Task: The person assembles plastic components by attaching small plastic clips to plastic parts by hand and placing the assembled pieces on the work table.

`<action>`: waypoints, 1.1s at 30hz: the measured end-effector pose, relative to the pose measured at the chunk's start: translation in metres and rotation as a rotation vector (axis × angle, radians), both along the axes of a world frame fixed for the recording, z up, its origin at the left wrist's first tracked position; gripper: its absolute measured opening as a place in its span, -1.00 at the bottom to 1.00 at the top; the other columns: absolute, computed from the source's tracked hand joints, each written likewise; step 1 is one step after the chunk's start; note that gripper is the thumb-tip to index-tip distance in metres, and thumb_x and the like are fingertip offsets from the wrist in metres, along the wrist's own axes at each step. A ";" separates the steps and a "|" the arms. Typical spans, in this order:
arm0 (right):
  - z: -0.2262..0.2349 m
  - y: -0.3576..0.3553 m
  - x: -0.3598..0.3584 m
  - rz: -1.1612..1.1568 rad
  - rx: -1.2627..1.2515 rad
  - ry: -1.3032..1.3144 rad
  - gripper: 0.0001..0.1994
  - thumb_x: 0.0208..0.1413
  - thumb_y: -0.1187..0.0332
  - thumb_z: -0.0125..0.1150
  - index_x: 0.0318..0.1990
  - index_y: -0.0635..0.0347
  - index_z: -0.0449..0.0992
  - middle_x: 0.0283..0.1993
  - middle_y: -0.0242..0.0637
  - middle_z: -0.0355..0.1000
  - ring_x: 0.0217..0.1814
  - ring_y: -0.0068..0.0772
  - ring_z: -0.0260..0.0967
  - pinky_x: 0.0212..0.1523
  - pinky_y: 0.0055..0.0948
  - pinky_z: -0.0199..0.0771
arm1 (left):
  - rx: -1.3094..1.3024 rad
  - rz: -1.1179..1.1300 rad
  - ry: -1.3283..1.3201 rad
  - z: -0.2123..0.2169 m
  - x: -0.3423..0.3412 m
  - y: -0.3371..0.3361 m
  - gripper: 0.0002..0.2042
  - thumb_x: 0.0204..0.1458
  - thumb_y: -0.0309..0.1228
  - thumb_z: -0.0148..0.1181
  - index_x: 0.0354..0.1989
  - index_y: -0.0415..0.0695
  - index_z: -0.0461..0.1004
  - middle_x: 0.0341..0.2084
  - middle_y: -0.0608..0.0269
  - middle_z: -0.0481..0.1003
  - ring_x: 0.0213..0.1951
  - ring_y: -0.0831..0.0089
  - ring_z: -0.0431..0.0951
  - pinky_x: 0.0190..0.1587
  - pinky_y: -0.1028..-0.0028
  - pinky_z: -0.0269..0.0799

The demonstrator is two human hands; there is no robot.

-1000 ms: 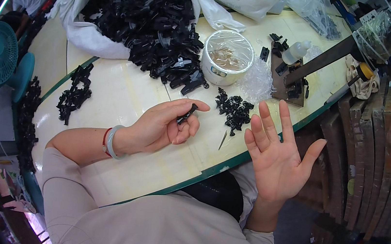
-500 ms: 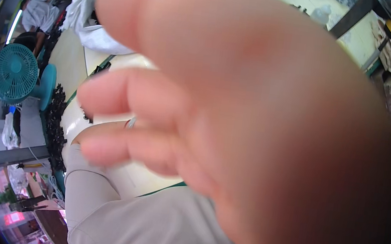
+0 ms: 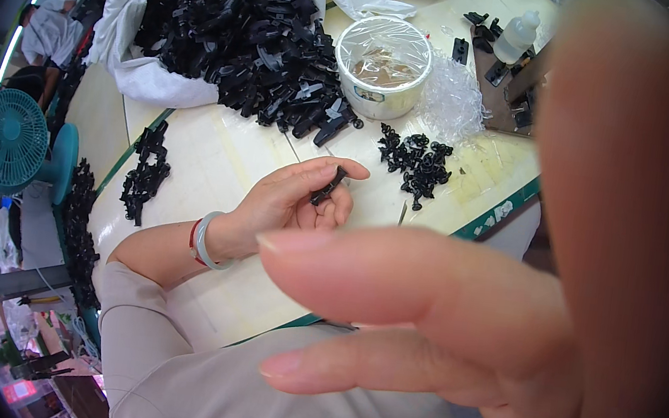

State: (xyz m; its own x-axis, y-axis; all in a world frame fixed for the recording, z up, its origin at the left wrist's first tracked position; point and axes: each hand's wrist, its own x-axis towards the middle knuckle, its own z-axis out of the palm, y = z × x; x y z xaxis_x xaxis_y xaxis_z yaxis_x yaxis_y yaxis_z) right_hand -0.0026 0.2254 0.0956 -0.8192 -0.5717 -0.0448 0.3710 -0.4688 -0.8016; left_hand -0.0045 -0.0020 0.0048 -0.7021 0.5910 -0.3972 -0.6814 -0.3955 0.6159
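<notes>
Over the pale table [image 3: 222, 304], my left hand [image 3: 277, 202] is closed around a small black plastic part [image 3: 328, 186], pinched by thumb and fingers. A pale bangle [image 3: 216, 241] and a red cord circle that wrist. Very close to the camera, large and partly blurred, my right hand [image 3: 519, 340] has its fingers spread and nothing visible in them. Beyond the left hand lies a small heap of black fittings [image 3: 417, 165]. A large pile of black plastic parts [image 3: 223, 24] spills from a white sack [image 3: 109, 35].
A white tub [image 3: 374, 107] with clear film stands beside tangled clear plastic [image 3: 452, 102]. Farther right are a squeeze bottle [image 3: 517, 37] and a brown board. More black parts [image 3: 145, 173] lie at left, near a teal fan [image 3: 13, 140]. A person [image 3: 54, 32] is far left.
My right hand has moved right and downward from across the view, uncovering the sack, the tub and my left hand with its black part. The view has shifted slightly.
</notes>
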 end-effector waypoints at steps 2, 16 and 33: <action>-0.002 0.000 0.015 0.013 0.028 0.000 -0.37 0.09 0.36 -0.07 0.29 0.33 -0.14 0.22 0.11 0.08 0.10 -0.06 0.28 0.13 -0.26 0.20 | 0.096 -0.018 0.022 -0.005 0.001 -0.003 -0.67 0.26 -0.29 -0.32 0.02 -0.26 0.24 -0.48 0.15 0.42 -0.57 0.55 0.38 -0.45 0.61 0.35; -0.029 0.013 -0.012 -0.235 0.010 -0.142 -0.50 0.21 0.32 -0.15 0.25 0.32 -0.05 0.18 0.02 0.14 0.13 -0.15 0.25 0.09 -0.29 0.25 | 0.010 0.004 0.070 -0.001 0.004 0.003 -0.66 0.26 -0.31 -0.34 0.02 -0.29 0.23 -0.50 0.14 0.40 -0.58 0.58 0.34 -0.47 0.62 0.31; 0.051 -0.023 0.008 -0.205 0.466 0.067 -0.42 0.17 0.29 -0.09 0.28 0.33 -0.11 0.17 0.03 0.15 0.05 -0.23 0.31 0.09 -0.33 0.22 | -0.014 0.020 0.001 -0.010 0.001 0.004 -0.66 0.25 -0.28 -0.29 0.03 -0.28 0.23 -0.48 0.17 0.41 -0.57 0.57 0.37 -0.45 0.63 0.34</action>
State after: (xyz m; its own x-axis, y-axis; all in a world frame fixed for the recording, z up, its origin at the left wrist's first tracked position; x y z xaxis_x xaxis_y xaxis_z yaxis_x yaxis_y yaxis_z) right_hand 0.0057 0.2026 0.1466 -0.9222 -0.3311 -0.1999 0.2492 -0.1136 -0.9618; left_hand -0.0040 0.0023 -0.0048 -0.7141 0.5714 -0.4044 -0.6726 -0.4001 0.6225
